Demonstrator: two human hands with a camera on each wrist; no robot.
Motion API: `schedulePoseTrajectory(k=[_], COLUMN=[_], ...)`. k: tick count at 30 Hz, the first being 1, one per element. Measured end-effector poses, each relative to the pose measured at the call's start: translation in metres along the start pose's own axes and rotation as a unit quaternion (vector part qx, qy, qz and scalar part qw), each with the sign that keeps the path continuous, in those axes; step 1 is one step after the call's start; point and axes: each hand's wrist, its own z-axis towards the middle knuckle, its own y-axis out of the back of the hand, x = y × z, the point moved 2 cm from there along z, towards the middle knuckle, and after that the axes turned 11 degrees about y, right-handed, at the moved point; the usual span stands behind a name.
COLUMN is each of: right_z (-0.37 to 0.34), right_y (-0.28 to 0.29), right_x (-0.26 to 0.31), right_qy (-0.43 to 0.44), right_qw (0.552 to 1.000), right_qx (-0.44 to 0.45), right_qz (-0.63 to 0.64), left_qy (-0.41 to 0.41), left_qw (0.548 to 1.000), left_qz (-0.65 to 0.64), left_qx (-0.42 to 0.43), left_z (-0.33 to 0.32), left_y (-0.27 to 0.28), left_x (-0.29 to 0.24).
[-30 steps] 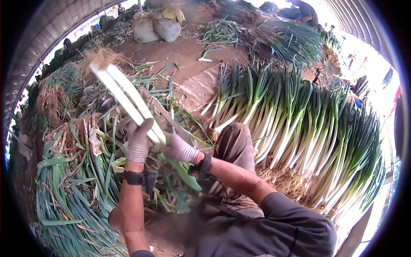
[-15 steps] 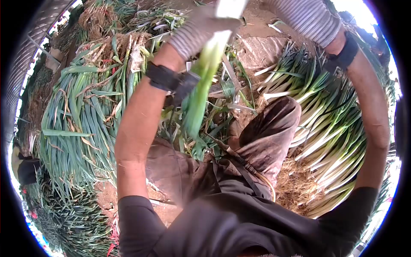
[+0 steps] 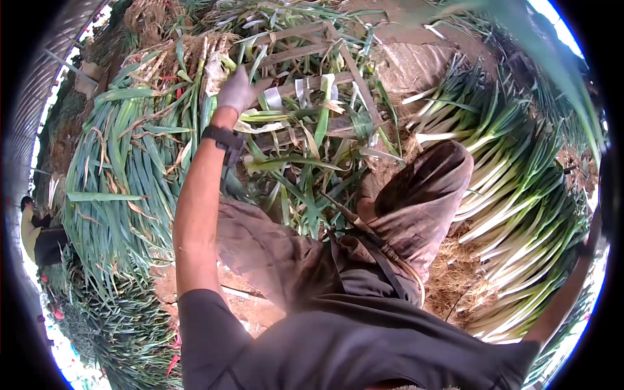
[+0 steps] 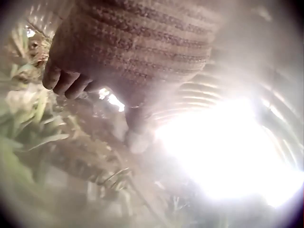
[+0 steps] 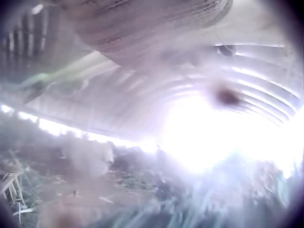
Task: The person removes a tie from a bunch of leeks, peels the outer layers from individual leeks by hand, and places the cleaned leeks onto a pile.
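Gripping a blurred leek (image 5: 88,67), the gloved right hand (image 5: 152,31) is held out sideways. The gloved left hand (image 3: 238,91), empty, fingers loosely bent, is near scattered leaves (image 3: 305,162). Rooted leeks (image 3: 497,201) lie rowed beside the right knee (image 3: 448,166).

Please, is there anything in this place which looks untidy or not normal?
Yes, the middle: loose leaves lie in all directions over the wooden slats, while the leeks at right form a fairly even row. At its far end, a pale stalk lies nearly sideways. I see no clear damage to the row.
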Motion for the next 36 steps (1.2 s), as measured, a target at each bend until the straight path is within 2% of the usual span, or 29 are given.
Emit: schedulePoseTrajectory(k=[2,4,5,6,7,9,10,11,12,14,15,17,18,19,20,21,22,23,24,25,27,28,29,30,31,32,34,35,36], right_z=[-0.104,-0.219,-0.273,-0.322,-0.374,-0.406,-0.414,-0.421,-0.403,-0.374,-0.362,-0.313,-0.278,-0.231,-0.210,-0.169,-0.128,-0.105,-0.082,-0.076,-0.079,-0.076,-0.075,-0.096,-0.101,-0.128,-0.140,-0.143,-0.147], right_y=[0.029,0.062,0.074,0.080,0.080,0.055,0.044,0.042,0.038,0.022,0.022,0.009,-0.006,-0.025,-0.052,-0.076,-0.100,-0.134,-0.168,-0.204,-0.282,-0.294,-0.314,-0.371,-0.384,-0.413,-0.425,-0.420,-0.412], right_x=[-0.097,-0.171,-0.197,-0.217,-0.246,-0.258,-0.242,-0.213,-0.181,-0.157,-0.153,-0.141,-0.121,-0.091,-0.077,-0.021,0.037,0.099,0.161,0.216,0.321,0.388,0.430,0.451,0.477,0.497,0.525,0.537,0.549], right_qy=[-0.160,-0.304,-0.360,-0.382,-0.330,-0.359,-0.444,-0.522,-0.541,-0.455,-0.406,-0.316,-0.278,-0.311,-0.168,-0.156,-0.161,-0.105,-0.052,0.069,0.043,-0.008,-0.005,-0.049,-0.087,-0.016,-0.033,-0.023,0.002], right_qw=[0.984,0.941,0.913,0.884,0.853,0.826,0.834,0.818,0.828,0.847,0.847,0.869,0.895,0.880,0.956,0.976,0.973,0.972,0.963,0.954,0.902,0.871,0.828,0.820,0.782,0.916,0.897,0.865,0.843], right_qx=[-0.004,0.034,0.085,0.181,0.346,0.375,0.242,0.104,0.086,0.162,0.201,0.206,0.174,0.218,0.084,0.119,0.154,0.184,0.214,0.238,0.339,0.390,0.437,0.467,0.489,0.377,0.416,0.439,0.438], right_qz=[-0.075,-0.143,-0.173,-0.199,-0.211,-0.222,-0.220,-0.216,-0.119,-0.222,-0.278,-0.319,-0.302,-0.284,-0.227,-0.090,0.052,0.103,0.158,0.166,0.266,0.300,0.351,0.328,0.377,0.135,0.145,0.242,0.313], left_qy=[0.068,0.116,0.142,0.168,0.183,0.192,0.192,0.187,0.192,0.196,0.179,0.165,0.152,0.168,0.184,0.200,0.199,0.222,0.253,0.253,0.193,0.160,0.121,0.081,0.042,0.020,0.039,-0.077,-0.101], left_qw=[0.988,0.982,0.978,0.972,0.969,0.968,0.967,0.968,0.965,0.963,0.965,0.967,0.968,0.969,0.968,0.965,0.969,0.967,0.952,0.939,0.921,0.916,0.920,0.923,0.925,0.924,0.946,0.971,0.971], left_qz=[0.046,0.116,0.125,0.135,0.143,0.159,0.168,0.166,0.176,0.183,0.188,0.182,0.181,0.177,0.172,0.168,0.136,0.050,-0.035,-0.114,-0.246,-0.284,-0.294,-0.304,-0.314,-0.310,-0.110,-0.060,0.028], left_qx=[0.131,0.091,0.092,0.093,0.086,0.032,0.011,-0.004,-0.004,0.010,-0.025,-0.064,-0.086,-0.048,-0.010,0.029,0.059,0.117,0.172,0.205,0.230,0.235,0.228,0.220,0.211,0.223,0.302,0.216,0.213], left_z=[0.002,-0.013,-0.012,-0.010,-0.013,-0.022,-0.022,-0.020,-0.016,-0.007,-0.001,0.001,0.007,0.016,0.025,0.030,0.027,0.027,0.025,0.020,0.005,-0.005,-0.012,-0.019,-0.025,-0.039,-0.037,-0.049,-0.045], left_y=[-0.038,-0.076,-0.096,-0.112,-0.118,-0.129,-0.134,-0.138,-0.138,-0.142,-0.148,-0.140,-0.142,-0.150,-0.158,-0.167,-0.156,-0.157,-0.158,-0.169,-0.193,-0.204,-0.214,-0.224,-0.234,-0.207,-0.207,-0.195,-0.227], left_x=[0.041,0.064,0.078,0.089,0.094,0.093,0.094,0.095,0.094,0.090,0.095,0.090,0.094,0.097,0.099,0.102,0.084,0.071,0.057,0.046,0.015,0.001,-0.011,-0.023,-0.035,-0.060,-0.074,-0.080,-0.077])
